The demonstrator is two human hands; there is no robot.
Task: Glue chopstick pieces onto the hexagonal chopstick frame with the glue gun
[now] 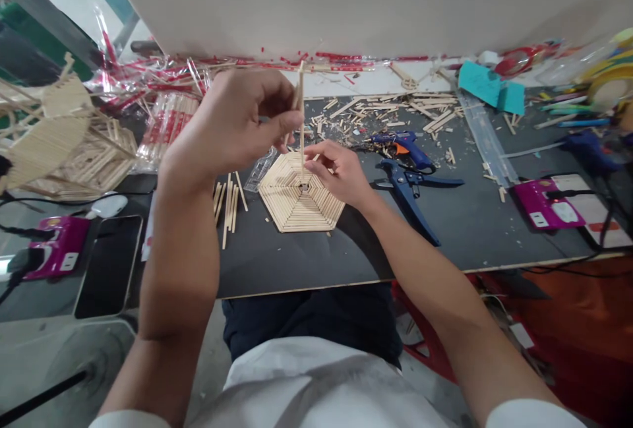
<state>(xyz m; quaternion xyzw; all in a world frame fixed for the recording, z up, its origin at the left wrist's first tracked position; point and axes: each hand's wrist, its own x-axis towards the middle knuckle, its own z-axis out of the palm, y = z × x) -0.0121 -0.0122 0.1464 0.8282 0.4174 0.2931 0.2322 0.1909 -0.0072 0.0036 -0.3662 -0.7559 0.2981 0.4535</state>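
A flat polygonal panel of pale wooden sticks (304, 220), laid in nested rings with a small hole at its centre, lies on the dark tabletop. A thin wooden stick (302, 134) stands upright over that centre. My left hand (247, 115) is closed, pinching the stick at its upper part between thumb and fingers. Lower down, my right hand (341, 171) has its thumb and fingertips closed at the stick, just above the panel. Whether the stick's lower end touches the panel I cannot tell. Several loose sticks (229, 210) lie left of the panel.
Blue cutters (410, 197) and a blue glue gun (408, 148) lie to the right. Cut stick pieces (366, 111) litter the back. Purple power strips (548, 204), a phone (109, 266) and a larger stick structure (64, 138) stand at the sides.
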